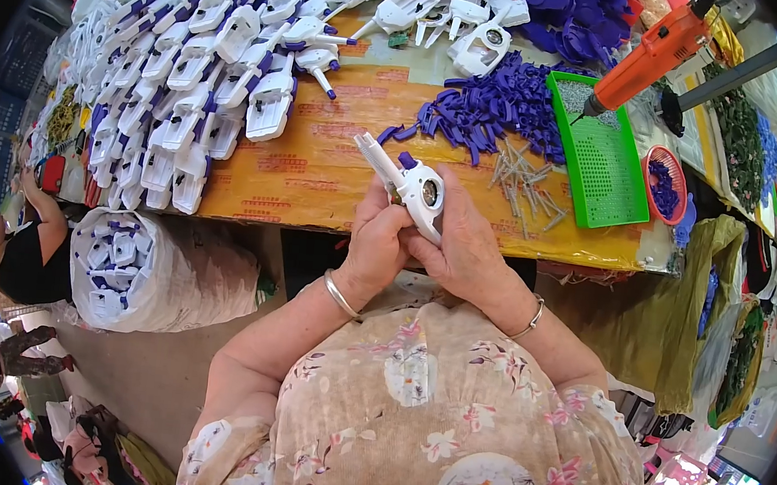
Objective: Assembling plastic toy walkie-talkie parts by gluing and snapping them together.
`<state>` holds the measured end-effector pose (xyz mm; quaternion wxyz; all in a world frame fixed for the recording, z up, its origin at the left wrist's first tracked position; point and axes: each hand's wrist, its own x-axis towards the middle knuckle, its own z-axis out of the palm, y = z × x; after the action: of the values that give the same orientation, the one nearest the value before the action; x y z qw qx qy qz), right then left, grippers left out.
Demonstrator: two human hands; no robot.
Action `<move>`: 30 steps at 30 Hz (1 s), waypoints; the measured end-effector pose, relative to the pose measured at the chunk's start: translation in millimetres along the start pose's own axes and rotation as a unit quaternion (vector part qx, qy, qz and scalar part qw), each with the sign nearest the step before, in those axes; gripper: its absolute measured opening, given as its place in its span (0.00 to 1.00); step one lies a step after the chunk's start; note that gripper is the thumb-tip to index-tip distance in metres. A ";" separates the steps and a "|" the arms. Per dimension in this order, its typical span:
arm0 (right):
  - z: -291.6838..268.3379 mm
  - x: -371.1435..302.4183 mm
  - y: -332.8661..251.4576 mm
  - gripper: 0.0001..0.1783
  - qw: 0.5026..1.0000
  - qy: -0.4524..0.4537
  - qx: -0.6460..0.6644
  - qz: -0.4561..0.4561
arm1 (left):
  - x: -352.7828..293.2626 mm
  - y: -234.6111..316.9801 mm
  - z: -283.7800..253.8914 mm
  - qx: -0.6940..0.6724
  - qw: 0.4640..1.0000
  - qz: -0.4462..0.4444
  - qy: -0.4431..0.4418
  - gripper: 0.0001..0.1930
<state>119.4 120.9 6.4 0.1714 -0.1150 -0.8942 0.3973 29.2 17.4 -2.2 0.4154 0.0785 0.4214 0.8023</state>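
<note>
Between my two hands, over the near edge of the table, is a white plastic housing (422, 210) with a round metallic part in it, a purple piece at its top and a long narrow end tilted up to the left. My left hand (377, 242) is closed around its left side. From the right, my right hand (467, 242) grips the other edge, fingers curled under it. Closest beyond my hands lie a heap of small purple plastic parts (498, 104) and a loose bunch of thin clear sticks (525, 185).
Many white and purple housings (180, 86) cover the table's left. A green tray (611, 183) of small metal pieces and a red basket (663, 183) stand at right. An orange electric screwdriver (650, 57) hangs above. A filled white sack (141, 272) stands at lower left, near another person (33, 244).
</note>
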 end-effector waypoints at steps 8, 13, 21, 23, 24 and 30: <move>-1.8 3.2 2.5 0.37 0.994 0.012 0.106 -0.002 | -1.8 9.5 2.5 0.007 0.999 -0.008 -0.038 0.23; -3.1 2.4 1.0 0.34 0.987 -0.002 0.156 0.040 | -6.1 18.5 1.4 0.095 0.993 0.052 -0.039 0.22; 1.1 2.7 6.3 0.35 0.991 0.029 0.129 -0.002 | -7.2 20.6 -2.1 0.065 0.995 0.069 -0.024 0.17; 1.5 2.7 6.4 0.36 0.991 0.027 0.130 -0.002 | -6.0 19.3 -3.5 0.066 0.995 0.071 -0.022 0.16; 2.0 2.9 6.8 0.36 0.993 0.029 0.117 -0.002 | -4.6 18.8 -3.9 0.068 0.995 0.072 -0.020 0.16; 3.2 1.2 8.0 0.37 0.995 0.031 0.094 -0.005 | -2.5 15.8 -6.6 0.074 0.994 0.078 -0.009 0.15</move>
<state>117.6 124.5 -1.3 0.2116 -0.1061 -0.8478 0.4745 18.2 6.8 6.0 0.3486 0.1490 0.4680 0.7983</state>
